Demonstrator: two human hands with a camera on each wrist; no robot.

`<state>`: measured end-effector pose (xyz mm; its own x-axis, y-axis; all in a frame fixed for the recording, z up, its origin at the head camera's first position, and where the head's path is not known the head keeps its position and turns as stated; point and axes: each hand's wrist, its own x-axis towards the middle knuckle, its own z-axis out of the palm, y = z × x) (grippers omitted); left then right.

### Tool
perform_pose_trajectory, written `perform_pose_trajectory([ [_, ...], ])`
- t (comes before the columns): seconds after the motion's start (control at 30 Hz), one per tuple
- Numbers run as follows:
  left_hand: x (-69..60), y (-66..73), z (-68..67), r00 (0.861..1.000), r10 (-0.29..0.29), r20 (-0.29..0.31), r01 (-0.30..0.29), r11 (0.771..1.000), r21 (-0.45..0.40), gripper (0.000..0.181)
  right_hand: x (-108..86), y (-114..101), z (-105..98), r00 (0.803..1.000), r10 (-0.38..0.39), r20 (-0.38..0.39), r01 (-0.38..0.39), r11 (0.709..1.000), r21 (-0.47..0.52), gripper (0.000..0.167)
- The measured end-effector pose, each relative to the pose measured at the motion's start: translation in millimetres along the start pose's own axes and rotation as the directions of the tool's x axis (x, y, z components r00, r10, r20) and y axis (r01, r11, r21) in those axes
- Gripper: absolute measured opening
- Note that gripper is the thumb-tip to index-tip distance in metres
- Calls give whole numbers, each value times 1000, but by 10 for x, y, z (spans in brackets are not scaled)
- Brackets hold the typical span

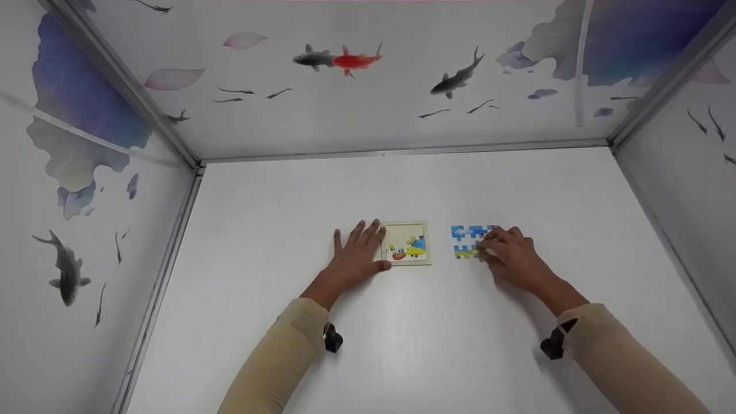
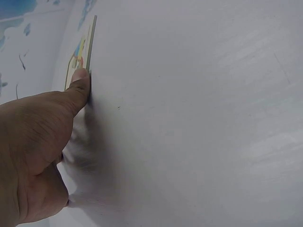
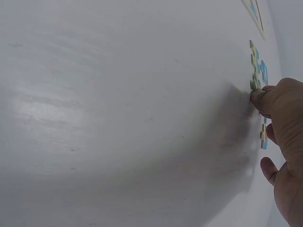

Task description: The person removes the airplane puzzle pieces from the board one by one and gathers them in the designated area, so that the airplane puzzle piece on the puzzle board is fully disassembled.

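A square puzzle board (image 1: 402, 227) with a pale rim lies flat, several colored pieces set in its lower part. My left hand (image 1: 357, 257) is spread at its left side, fingertips on the left edge and thumb at the lower left corner. The left wrist view shows that thumb against the board (image 2: 93, 45). To the right, loose puzzle pieces (image 1: 457, 232) lie in two rows, blue above and green-yellow below. My right hand (image 1: 517, 259) pinches a puzzle piece at the right end of the lower row (image 3: 255, 84), its thumb and fingers hiding most of it.
White walls with painted fish (image 1: 454, 80) and blue-grey patches stand at the back and both sides of the white tabletop (image 1: 402, 345). A metal strip (image 1: 322, 155) runs along the back edge. Dark devices sit at both wrists, by the beige sleeves.
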<state>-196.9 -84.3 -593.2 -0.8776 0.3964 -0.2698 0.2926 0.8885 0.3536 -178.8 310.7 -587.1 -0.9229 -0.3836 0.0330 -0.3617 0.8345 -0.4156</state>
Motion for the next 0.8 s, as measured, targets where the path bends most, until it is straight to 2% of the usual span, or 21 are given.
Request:
perform_pose_trajectory([
  [0.8,-14,8,-22,1000,4,0,-4,1000,5,92,-1,-3,8,1000,18,11,-18,1000,1,26],
])
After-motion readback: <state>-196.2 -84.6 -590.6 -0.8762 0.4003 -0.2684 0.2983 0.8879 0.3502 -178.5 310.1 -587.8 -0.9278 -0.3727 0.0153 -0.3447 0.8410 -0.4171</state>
